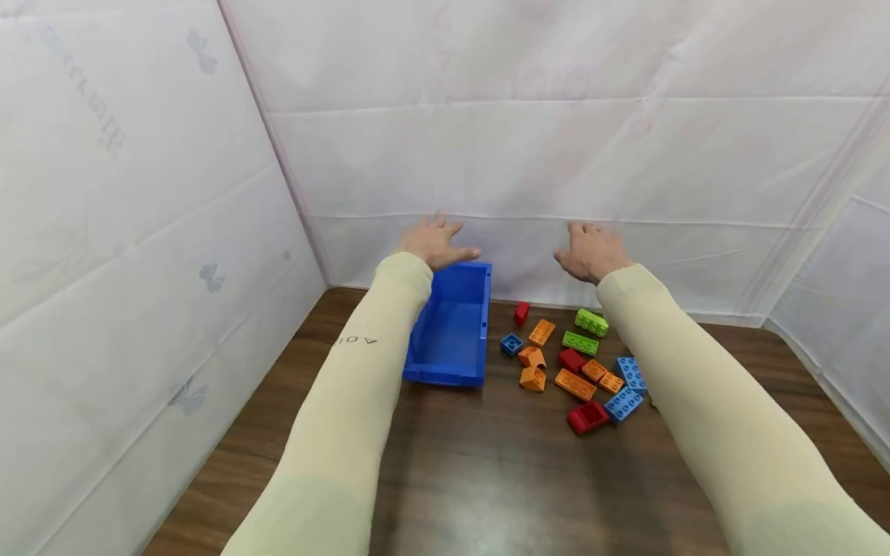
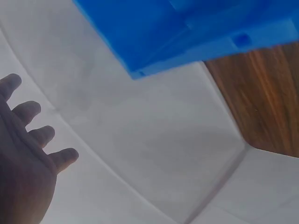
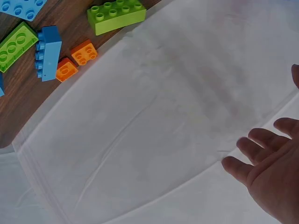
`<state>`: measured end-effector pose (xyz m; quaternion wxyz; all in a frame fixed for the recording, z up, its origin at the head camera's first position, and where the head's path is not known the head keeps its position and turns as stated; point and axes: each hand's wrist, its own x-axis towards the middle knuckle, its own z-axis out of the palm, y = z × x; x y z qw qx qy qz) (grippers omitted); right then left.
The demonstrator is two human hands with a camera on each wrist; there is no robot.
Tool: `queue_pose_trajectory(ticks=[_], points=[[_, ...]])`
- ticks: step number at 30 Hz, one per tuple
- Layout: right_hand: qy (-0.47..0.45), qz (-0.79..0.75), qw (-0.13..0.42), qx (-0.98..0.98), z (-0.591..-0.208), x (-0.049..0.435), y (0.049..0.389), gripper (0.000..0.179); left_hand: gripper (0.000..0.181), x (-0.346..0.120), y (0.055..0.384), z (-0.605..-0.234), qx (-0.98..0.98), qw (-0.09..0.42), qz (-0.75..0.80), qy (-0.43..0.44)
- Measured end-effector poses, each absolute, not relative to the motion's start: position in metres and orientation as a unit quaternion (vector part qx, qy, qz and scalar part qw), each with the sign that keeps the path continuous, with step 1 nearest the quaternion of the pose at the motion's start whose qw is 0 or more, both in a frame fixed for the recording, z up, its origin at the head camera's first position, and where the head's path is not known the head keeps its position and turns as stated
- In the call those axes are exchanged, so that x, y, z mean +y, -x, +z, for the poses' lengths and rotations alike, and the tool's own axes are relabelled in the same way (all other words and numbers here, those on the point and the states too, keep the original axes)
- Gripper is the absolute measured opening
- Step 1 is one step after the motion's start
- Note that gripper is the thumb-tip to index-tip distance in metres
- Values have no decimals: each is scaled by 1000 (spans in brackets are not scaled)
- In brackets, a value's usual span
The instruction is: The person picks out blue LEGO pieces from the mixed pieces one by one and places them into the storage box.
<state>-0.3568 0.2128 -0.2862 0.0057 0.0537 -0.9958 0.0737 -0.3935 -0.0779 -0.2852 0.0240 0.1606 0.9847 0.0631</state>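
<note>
Both your left hand (image 1: 433,243) and your right hand (image 1: 593,253) are spread, fingers extended and apart, thumbs pointing inward, raised over the far edge of the wood-grain table (image 1: 459,479). Whether either touches the white sheeting (image 1: 487,154) behind it, you cannot tell from these views. Your left hand is nearest the blue bin (image 1: 445,376), which sits close to the far edge, toward the far left corner; your left sleeve (image 1: 348,371) hides part of its left wall. Your right hand is above and beyond the toy building bricks (image 1: 572,360), scattered between the bin and your right sleeve (image 1: 716,394).

Toward the far edge you have a small red brick (image 1: 521,313) and a thick lime-green brick (image 1: 591,322), with a flat lime-green brick (image 1: 580,343) just in front of the latter. A dark-blue square brick (image 1: 511,344) lies near the bin's right wall, beside a flat orange brick (image 1: 541,333). Nearer you are two sloped orange bricks (image 1: 533,378) and, right of them, a long orange brick (image 1: 575,384). Closest to you, a larger red brick (image 1: 587,417) lies just beside a light-blue studded brick (image 1: 623,405). In your right wrist view, a light-blue brick on its side (image 3: 48,53) lies near the table's edge, its studs facing sideways.
</note>
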Motion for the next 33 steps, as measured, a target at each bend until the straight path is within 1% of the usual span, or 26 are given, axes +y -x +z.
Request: queue_pose_trajectory(ticks=[6,11,15,19,24,33], points=[[-54,68,9,-996,-294,221,356,65,86,-98,392,-299,986,33,77,-144],[-51,65,8,-997,-298,226,352,63,87,-106,390,-307,984,42,87,-148],[-44,73,5,-996,-300,229,352,61,85,-113,391,-315,983,40,98,-152],[-51,67,7,-996,-302,231,350,58,87,-119,390,-325,984,44,105,-138],[-55,46,-6,-997,-311,239,343,58,90,-122,386,-339,980,71,123,-137],[-46,57,-30,-997,-322,244,337,59,95,-138,381,-359,968,90,201,-119]])
